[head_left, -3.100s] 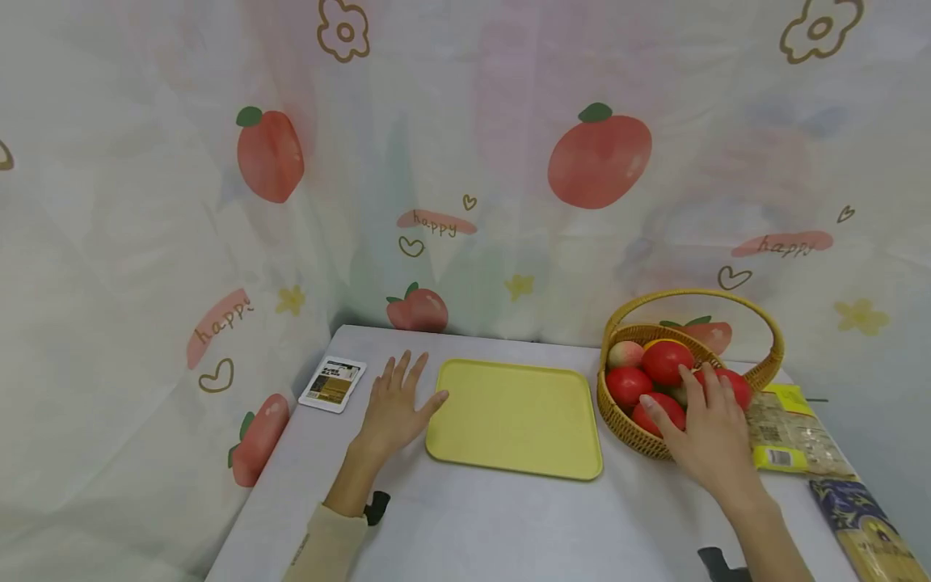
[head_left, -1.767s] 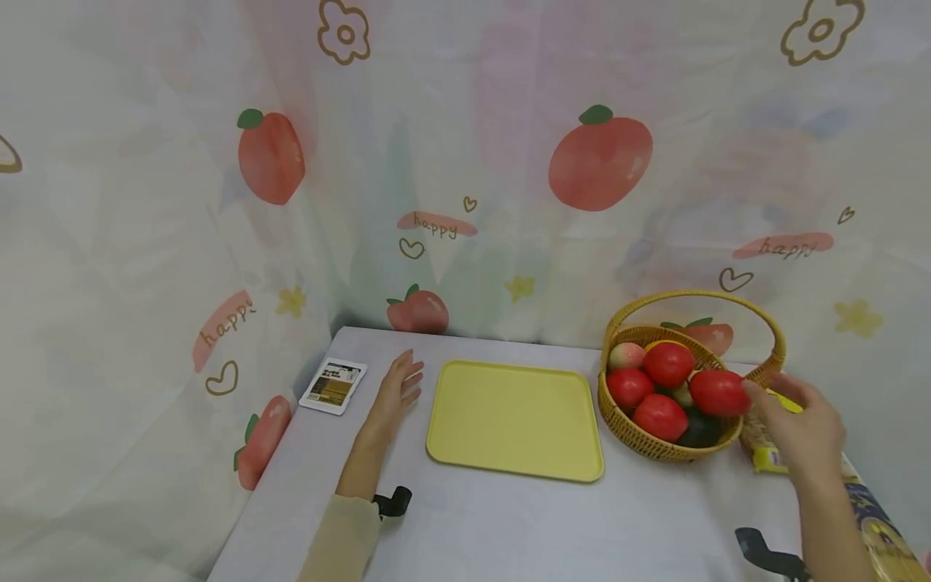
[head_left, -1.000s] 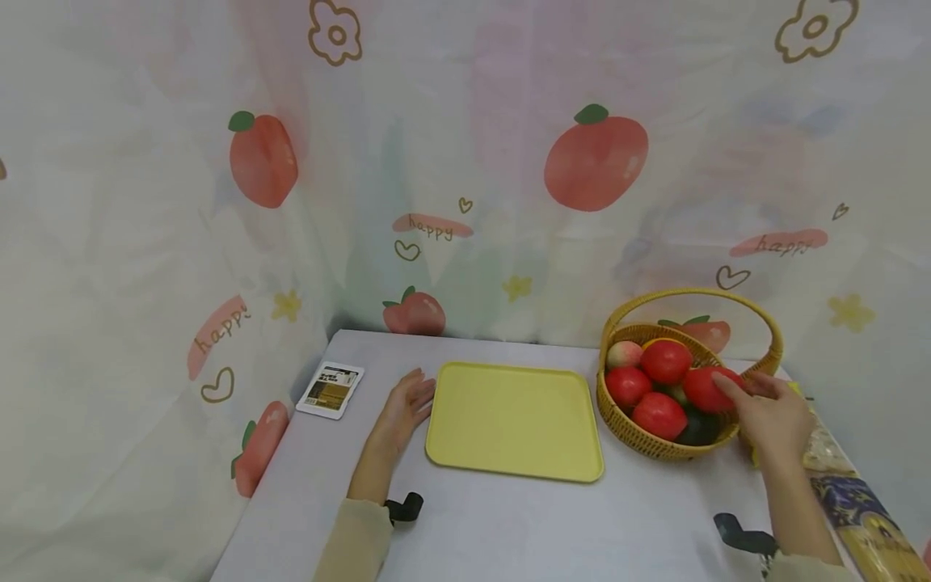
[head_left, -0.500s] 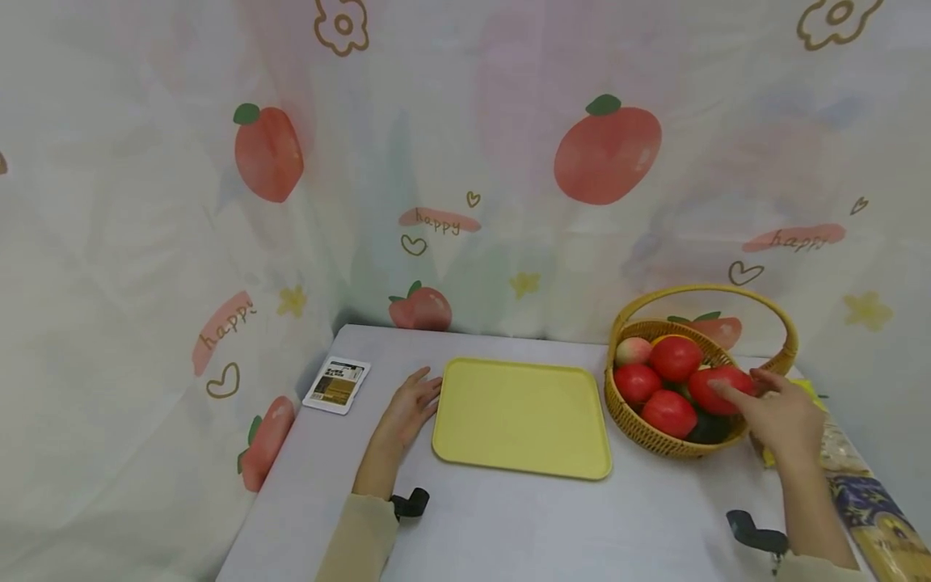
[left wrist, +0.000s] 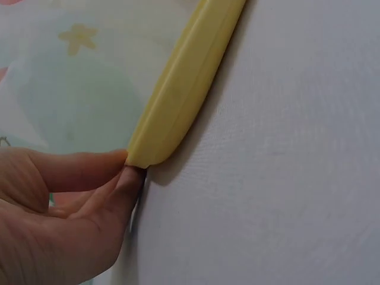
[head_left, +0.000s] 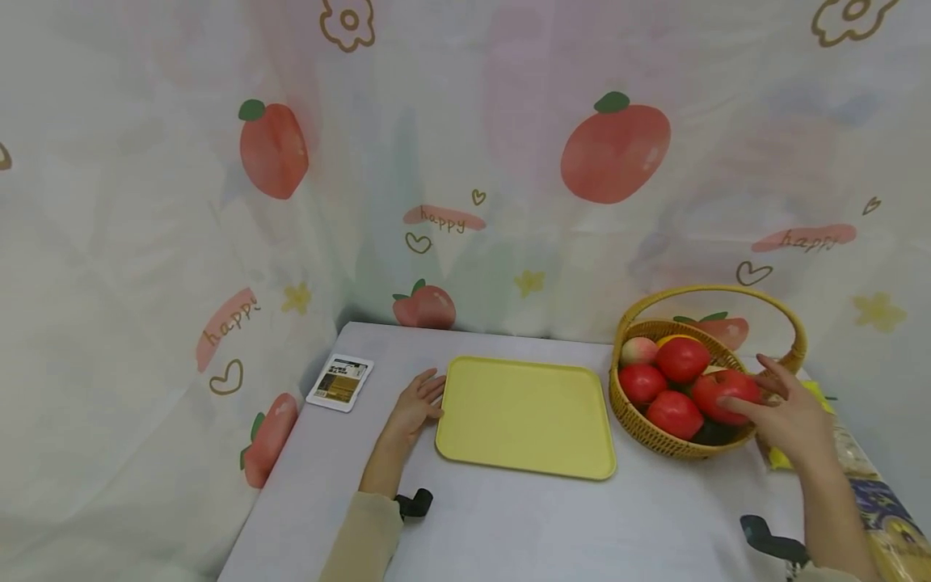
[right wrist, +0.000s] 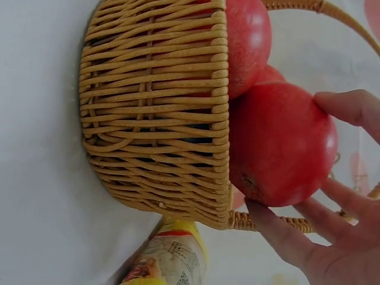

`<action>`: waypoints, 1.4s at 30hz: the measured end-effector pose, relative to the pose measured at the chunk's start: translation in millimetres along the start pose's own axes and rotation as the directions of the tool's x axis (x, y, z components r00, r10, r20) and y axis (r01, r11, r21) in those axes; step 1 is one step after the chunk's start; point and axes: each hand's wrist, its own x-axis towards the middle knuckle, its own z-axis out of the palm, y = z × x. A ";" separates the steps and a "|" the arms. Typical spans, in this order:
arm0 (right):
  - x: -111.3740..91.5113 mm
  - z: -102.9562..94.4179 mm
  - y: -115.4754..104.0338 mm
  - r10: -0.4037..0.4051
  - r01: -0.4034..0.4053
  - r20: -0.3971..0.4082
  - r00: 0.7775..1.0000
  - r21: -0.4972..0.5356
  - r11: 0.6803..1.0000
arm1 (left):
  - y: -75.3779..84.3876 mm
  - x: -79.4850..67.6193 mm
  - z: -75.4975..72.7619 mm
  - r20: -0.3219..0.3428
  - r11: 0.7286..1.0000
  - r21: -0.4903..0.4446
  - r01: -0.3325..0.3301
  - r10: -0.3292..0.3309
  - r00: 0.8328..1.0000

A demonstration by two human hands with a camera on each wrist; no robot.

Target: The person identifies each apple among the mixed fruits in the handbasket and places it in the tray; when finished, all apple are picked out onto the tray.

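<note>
With my left hand (head_left: 416, 404) I pinch the left edge of a yellow rectangular tray (head_left: 525, 416). The left wrist view shows the thumb on the rim of the tray (left wrist: 190, 77) and a finger beneath it. My right hand (head_left: 794, 414) holds a red tomato (head_left: 722, 396) at the right side of a wicker basket (head_left: 658, 440). In the right wrist view, the thumb touches one side of the tomato (right wrist: 285, 142) and fingers touch the other. More red tomatoes (head_left: 675, 415), a peach-like fruit (head_left: 639, 352) and something dark green sit in the basket.
A white flat packet (head_left: 340, 383) lies at the table's back left. Behind and beside the basket are a yellow-edged bag (head_left: 851, 449) and a blue-gold bag (head_left: 890, 525). The basket's tall arched handle (head_left: 716, 288) rises over the fruit. A printed cloth hangs behind.
My left hand has moved right, from beside the tray to its left edge. My right hand has come from above the fruit round to the rightmost tomato, which has turned and shifted slightly.
</note>
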 end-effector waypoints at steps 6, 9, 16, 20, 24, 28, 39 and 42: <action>-2.1 -2.3 2.9 0.079 -0.079 -0.048 0.996 0.008 0.997 | -0.7 -0.6 -0.1 -0.022 1.000 -0.011 0.008 -0.009 1.000; -4.2 -0.1 4.0 0.124 -0.120 -0.064 0.990 0.066 0.991 | 0.0 -0.8 0.1 -0.025 1.000 -0.027 0.015 -0.016 1.000; -6.8 8.2 5.3 0.176 -0.155 -0.095 0.980 0.199 0.968 | 1.7 -1.9 -0.4 -0.013 0.999 -0.030 0.013 -0.013 1.000; -7.3 8.3 3.3 0.225 -0.193 -0.089 0.970 0.280 0.940 | 4.1 -2.8 1.0 0.000 0.999 -0.033 0.010 -0.010 1.000; -8.7 7.6 -2.9 0.241 -0.206 -0.059 0.969 0.347 0.915 | 4.4 -2.3 1.0 -0.010 0.999 -0.033 0.019 -0.020 1.000; -10.5 8.9 -13.5 0.226 -0.208 0.003 0.974 0.397 0.894 | 4.1 -2.0 0.4 -0.026 0.999 -0.035 0.023 -0.024 0.999; -18.5 18.5 -41.2 0.121 -0.116 0.028 0.992 0.550 0.827 | 3.0 -0.7 -1.1 -0.039 0.999 -0.024 0.037 -0.038 0.999; -21.3 20.1 -47.2 0.100 -0.094 0.023 0.995 0.577 0.811 | 2.7 -0.5 -0.3 -0.026 0.999 -0.028 0.031 -0.031 0.999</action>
